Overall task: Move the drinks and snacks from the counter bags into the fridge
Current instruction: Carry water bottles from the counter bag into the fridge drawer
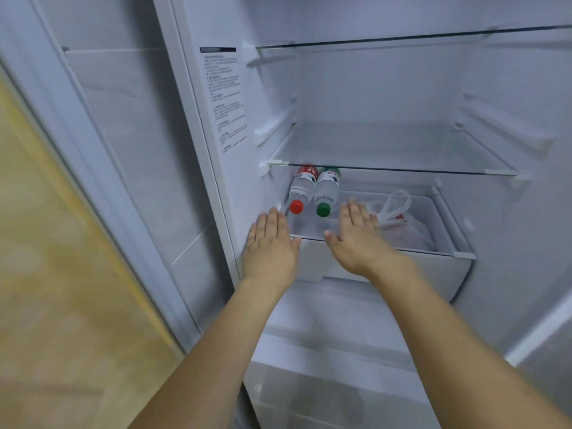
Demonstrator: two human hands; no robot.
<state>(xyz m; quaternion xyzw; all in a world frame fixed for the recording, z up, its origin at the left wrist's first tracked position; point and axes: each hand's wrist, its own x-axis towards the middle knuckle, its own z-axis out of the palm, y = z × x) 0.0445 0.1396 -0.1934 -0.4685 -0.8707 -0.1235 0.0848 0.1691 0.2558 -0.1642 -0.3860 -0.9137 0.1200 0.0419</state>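
The fridge stands open before me. Two clear water bottles lie side by side in the open drawer (445, 243), caps toward me: one with a red cap (301, 188) and one with a green cap (326, 190). A white plastic bag (402, 221) with red print lies to their right in the same drawer. My left hand (269, 246) reaches with straight fingers to the drawer's front left corner, beside the red cap. My right hand (356, 233) is flat over the drawer's front rim, just right of the green cap. Neither hand holds anything.
Two glass shelves, a lower one (387, 170) and an upper one (402, 38), sit above the drawer and are bare. The fridge door (123, 144) stands open at the left, with a wooden floor (62, 305) beyond. Another white compartment (325, 382) lies below the drawer.
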